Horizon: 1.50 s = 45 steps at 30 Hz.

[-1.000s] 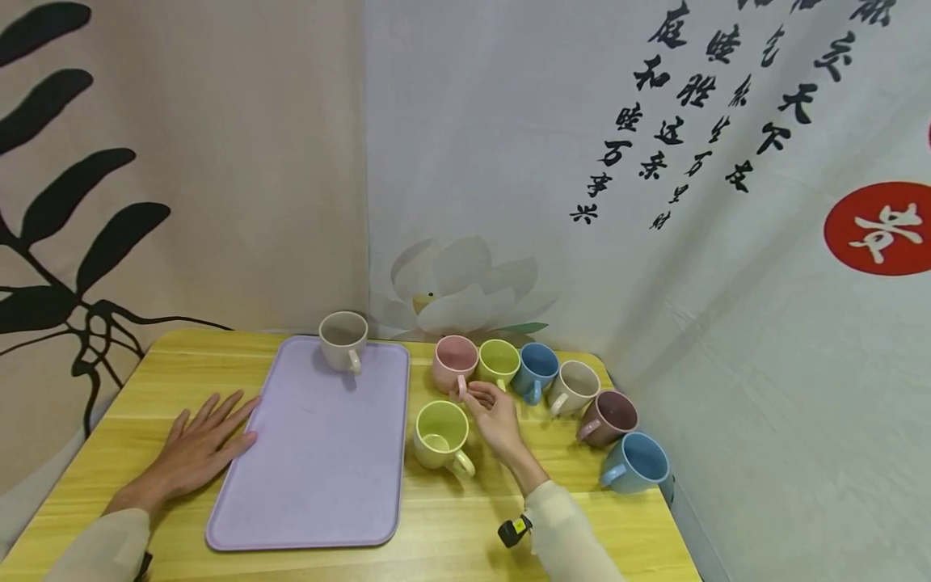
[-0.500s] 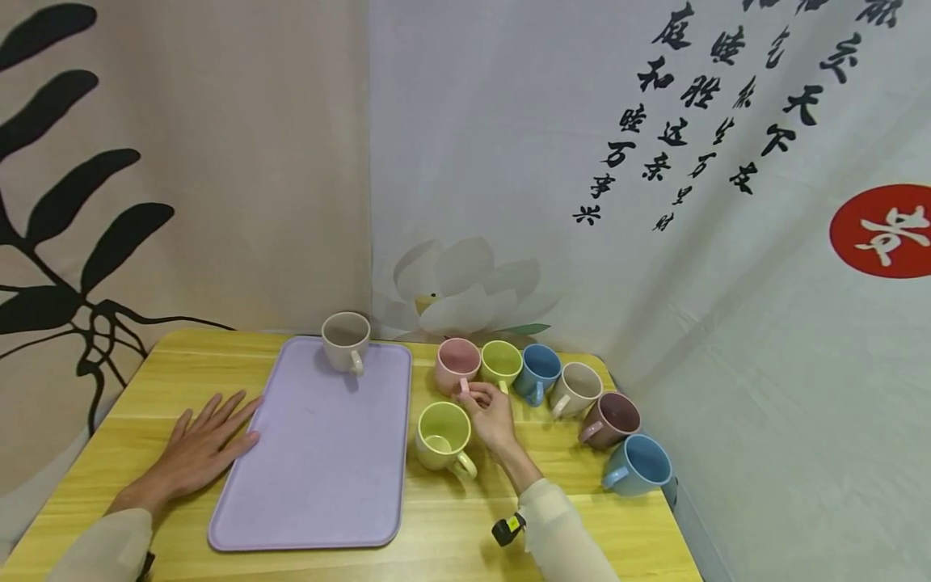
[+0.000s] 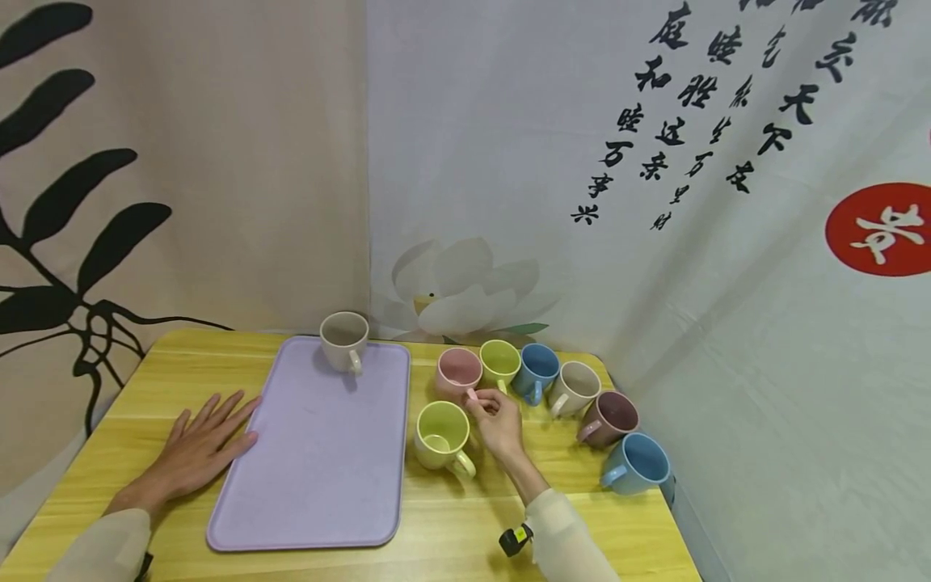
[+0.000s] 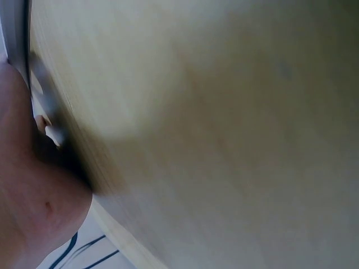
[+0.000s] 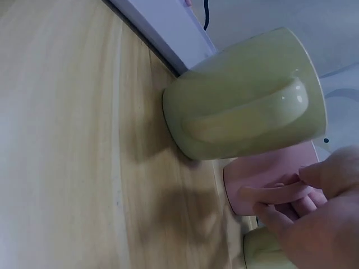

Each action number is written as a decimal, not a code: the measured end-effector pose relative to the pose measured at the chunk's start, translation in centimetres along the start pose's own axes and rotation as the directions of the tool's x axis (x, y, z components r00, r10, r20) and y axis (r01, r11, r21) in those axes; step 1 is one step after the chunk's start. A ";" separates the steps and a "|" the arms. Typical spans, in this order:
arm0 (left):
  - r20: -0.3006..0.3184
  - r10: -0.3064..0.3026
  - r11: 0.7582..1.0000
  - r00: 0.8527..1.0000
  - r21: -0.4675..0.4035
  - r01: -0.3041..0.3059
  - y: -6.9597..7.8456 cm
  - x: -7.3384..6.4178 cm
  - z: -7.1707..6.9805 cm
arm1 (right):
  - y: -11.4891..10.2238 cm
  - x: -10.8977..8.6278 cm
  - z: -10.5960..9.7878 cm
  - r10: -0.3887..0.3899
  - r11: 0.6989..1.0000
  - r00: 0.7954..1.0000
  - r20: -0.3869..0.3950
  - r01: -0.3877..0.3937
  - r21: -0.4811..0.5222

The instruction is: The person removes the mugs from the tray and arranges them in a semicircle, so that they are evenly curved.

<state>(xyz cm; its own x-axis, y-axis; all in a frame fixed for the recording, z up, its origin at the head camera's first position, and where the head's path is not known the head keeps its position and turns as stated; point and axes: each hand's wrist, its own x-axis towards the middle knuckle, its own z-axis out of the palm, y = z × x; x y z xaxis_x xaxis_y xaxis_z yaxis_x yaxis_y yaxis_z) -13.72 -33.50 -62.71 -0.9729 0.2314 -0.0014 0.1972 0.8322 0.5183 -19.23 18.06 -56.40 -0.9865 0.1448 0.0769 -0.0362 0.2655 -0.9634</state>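
My right hand (image 3: 500, 423) pinches the handle of a pink mug (image 3: 457, 373), which stands upright on the table just behind a nearer yellow-green mug (image 3: 440, 435). In the right wrist view the fingers curl round the handle of the pink mug (image 5: 263, 174), and the yellow-green mug (image 5: 241, 101) stands close by. My left hand (image 3: 200, 453) lies flat with fingers spread, its fingertips at the left edge of a lilac tray (image 3: 313, 469). A beige mug (image 3: 343, 339) stands at the tray's back right corner. Only part of the left hand (image 4: 33, 185) shows in the left wrist view.
Right of the pink mug, a curved row runs along the table edge: a second yellow-green mug (image 3: 499, 361), a blue mug (image 3: 537, 368), a cream mug (image 3: 575, 386), a maroon mug (image 3: 609, 416) and a light blue mug (image 3: 636, 462). A fabric backdrop (image 3: 465, 162) hangs behind the table (image 3: 451, 533).
My right hand has drawn the pink mug slightly toward me and to the right, away from the back edge. The left hand, tray and other mugs stay in place.
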 end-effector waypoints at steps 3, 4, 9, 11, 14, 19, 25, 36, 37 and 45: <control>0.000 -0.001 1.000 1.000 -0.002 0.001 0.0 0.0 0.0 | 0.0 -0.2 -0.3 -0.001 1.000 1.000 -0.001 0.001 0.018; 0.000 -0.002 1.000 1.000 -0.003 0.002 0.0 0.0 0.0 | 0.0 -0.3 -0.4 -0.001 1.000 1.000 0.000 0.001 0.017; 0.001 -0.002 1.000 1.000 -0.007 0.002 0.0 0.0 0.0 | 0.0 -0.5 -0.9 -0.001 1.000 1.000 -0.021 0.001 -0.014; 0.002 -0.002 1.000 1.000 -0.008 0.002 0.1 0.0 -0.1 | 0.2 -0.6 -1.2 0.003 1.000 1.000 -0.030 -0.004 -0.031; 0.002 -0.003 1.000 1.000 -0.010 0.003 0.1 0.0 -0.1 | 0.3 -0.7 -1.6 0.004 0.999 1.000 -0.030 -0.005 -0.047; 0.003 -0.005 1.000 1.000 -0.014 0.005 0.1 0.0 -0.1 | 0.4 -0.9 -2.3 -0.006 0.998 1.000 -0.027 0.004 -0.063; 0.005 -0.008 1.000 1.000 -0.011 0.008 0.0 0.0 0.0 | 0.6 -1.2 -2.8 -0.023 0.997 0.999 -0.040 0.019 -0.079; -0.001 -0.004 1.000 1.000 -0.010 0.004 0.0 0.0 0.0 | 0.6 -1.7 -3.5 -0.073 0.991 0.995 -0.065 0.066 -0.112; -0.002 -0.003 1.000 1.000 -0.010 0.003 0.0 0.0 0.0 | 0.6 -1.8 -3.6 -0.093 0.990 0.993 -0.078 0.084 -0.112; -0.006 -0.001 1.000 1.000 -0.006 0.001 0.0 0.1 0.0 | 0.0 -4.0 -4.2 -0.318 0.945 0.943 -0.094 0.307 -0.114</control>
<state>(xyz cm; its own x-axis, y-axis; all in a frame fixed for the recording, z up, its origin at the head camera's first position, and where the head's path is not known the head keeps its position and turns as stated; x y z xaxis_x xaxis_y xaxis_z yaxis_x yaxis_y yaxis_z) -13.76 -33.45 -62.73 -0.9737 0.2279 0.0034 0.1959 0.8292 0.5236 -14.63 21.54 -55.66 -0.9039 0.1418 0.4034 -0.3193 0.4038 -0.8573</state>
